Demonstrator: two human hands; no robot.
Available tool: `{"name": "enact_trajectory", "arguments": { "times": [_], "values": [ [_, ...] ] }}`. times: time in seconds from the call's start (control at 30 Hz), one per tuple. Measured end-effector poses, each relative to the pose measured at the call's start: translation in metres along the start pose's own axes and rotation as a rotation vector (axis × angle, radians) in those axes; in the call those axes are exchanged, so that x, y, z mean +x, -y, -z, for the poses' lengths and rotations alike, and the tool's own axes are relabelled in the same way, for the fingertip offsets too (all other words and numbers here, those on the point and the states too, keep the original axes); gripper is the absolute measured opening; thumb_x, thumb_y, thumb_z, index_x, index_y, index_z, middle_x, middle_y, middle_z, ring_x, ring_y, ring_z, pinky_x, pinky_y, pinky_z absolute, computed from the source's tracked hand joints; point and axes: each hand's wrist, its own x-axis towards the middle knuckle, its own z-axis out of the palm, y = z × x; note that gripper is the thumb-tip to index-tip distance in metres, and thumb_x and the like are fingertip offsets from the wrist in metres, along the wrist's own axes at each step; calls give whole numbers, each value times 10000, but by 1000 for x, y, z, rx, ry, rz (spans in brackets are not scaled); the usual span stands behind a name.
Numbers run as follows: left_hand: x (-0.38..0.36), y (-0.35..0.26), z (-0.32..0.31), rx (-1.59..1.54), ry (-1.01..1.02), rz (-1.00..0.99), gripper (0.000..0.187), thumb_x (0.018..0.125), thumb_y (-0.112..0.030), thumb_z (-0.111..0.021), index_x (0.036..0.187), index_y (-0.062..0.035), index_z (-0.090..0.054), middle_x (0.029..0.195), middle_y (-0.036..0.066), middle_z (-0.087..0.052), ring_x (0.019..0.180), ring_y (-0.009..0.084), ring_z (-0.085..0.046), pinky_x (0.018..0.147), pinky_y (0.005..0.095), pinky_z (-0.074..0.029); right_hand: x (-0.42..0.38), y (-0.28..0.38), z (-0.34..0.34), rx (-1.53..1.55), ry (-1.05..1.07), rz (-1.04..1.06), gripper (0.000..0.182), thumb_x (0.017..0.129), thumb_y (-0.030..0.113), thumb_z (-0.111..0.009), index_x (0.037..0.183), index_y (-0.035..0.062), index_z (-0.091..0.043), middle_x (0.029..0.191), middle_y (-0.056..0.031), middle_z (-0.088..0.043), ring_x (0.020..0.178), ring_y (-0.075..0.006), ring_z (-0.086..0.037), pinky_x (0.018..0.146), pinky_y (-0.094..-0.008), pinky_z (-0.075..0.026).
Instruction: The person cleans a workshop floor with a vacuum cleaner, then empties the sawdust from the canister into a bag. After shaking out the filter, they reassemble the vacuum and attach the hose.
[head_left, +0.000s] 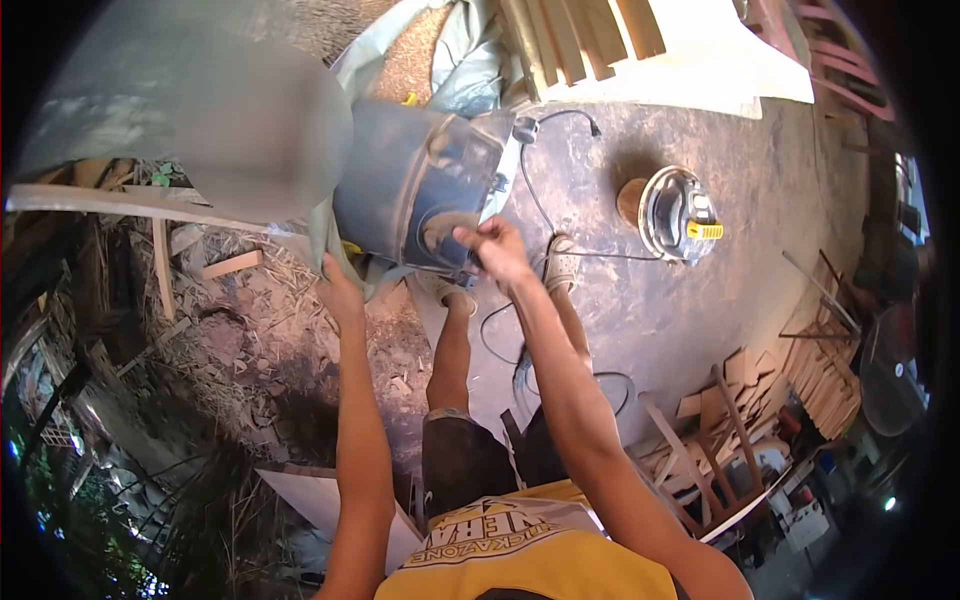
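Observation:
A dark shop-vacuum canister [385,180] lies tipped on its side in front of me, its mouth end toward the upper left. At its near end, my right hand [497,252] is closed on the canister's lower part; the exact grip is partly hidden. My left hand [342,298] is closed on the edge of a pale green-grey sack [322,235] beside the canister's mouth. What lies inside the sack there is hidden. On the floor to the right sits the vacuum's motor head [685,215], with a yellow-marked top and a round filter below.
A black cord [540,195] runs across the concrete floor [700,330] near my feet. Wood scraps and shavings [240,330] cover the ground at left. An open sack of shavings [410,60] and boards [590,40] are beyond. Stacked wood [820,390] stands right. A blur covers the upper left.

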Motion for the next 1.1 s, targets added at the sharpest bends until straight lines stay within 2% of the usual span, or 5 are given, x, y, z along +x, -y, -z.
{"name": "enact_trajectory", "arguments": {
  "times": [0.23,0.47,0.6,0.83,1.1],
  "values": [
    [-14,-70,5,-452,-77,206,502,954,-337,-548,1166,117,-560,1123,176,-599,985,243,-574,857,347,-446,-47,162,-48,-562,-89,383,364,679,204,-706,868,-107,-676,819,-292,-667,829,-360,-686,814,-383,-535],
    [9,-120,19,-140,43,-39,367,928,-275,-591,1049,68,-640,977,107,-621,891,166,-544,799,324,-434,-78,206,-83,-770,-127,586,327,689,158,-684,890,-99,-680,949,-314,-653,1007,-383,-645,885,-385,-518],
    [-5,-134,23,143,22,-100,403,932,-317,-580,900,80,-642,787,128,-639,705,201,-548,691,368,-451,-83,192,-100,-893,-62,716,206,707,141,-637,740,-57,-680,809,-259,-668,791,-383,-682,736,-432,-553],
    [8,-104,-5,-24,124,-179,445,944,-362,-583,773,47,-601,626,57,-522,620,139,-483,606,330,-419,-96,199,-131,-866,-70,835,442,705,156,-696,988,-114,-491,842,-337,-626,861,-479,-628,817,-494,-496],
    [45,-114,37,58,15,-341,408,932,-330,-607,776,47,-597,595,36,-474,605,129,-431,569,345,-391,-115,230,-106,-1062,4,855,508,758,134,-653,1228,-32,-560,771,-257,-666,804,-367,-685,781,-400,-532]
  ]
}}
